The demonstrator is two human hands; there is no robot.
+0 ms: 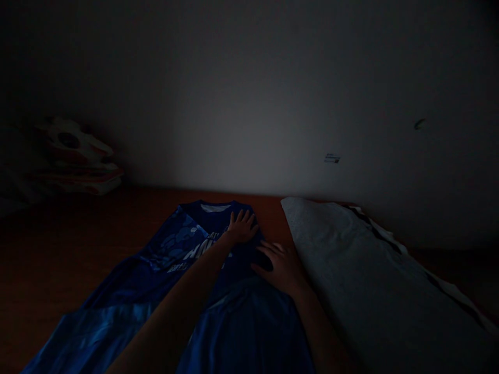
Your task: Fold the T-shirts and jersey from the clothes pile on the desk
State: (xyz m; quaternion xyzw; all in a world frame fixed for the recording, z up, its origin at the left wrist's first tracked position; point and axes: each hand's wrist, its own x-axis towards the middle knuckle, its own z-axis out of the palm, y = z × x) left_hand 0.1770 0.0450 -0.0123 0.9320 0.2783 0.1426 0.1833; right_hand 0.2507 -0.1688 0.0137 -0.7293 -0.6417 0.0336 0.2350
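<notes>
A blue printed shirt (241, 270) lies spread out, its collar toward the wall and white lettering across the chest. My left hand (242, 226) rests flat on the upper right of the shirt near the shoulder, fingers spread. Close by, my right hand (278, 265) is at the shirt's right edge, thumb and fingers apart around a dark gap, with nothing visible held. Shiny blue fabric (93, 332) covers the lower left, and my left forearm crosses over part of the lettering. The picture is very dark, so fine folds are hard to make out.
A grey cloth (351, 270) with a black and white edge lies to the right on the reddish-brown wooden surface (47, 280). At the back left sit a white and dark plush-like object (74, 140) and a stack of flat items (89, 179). A plain wall (249, 114) stands behind.
</notes>
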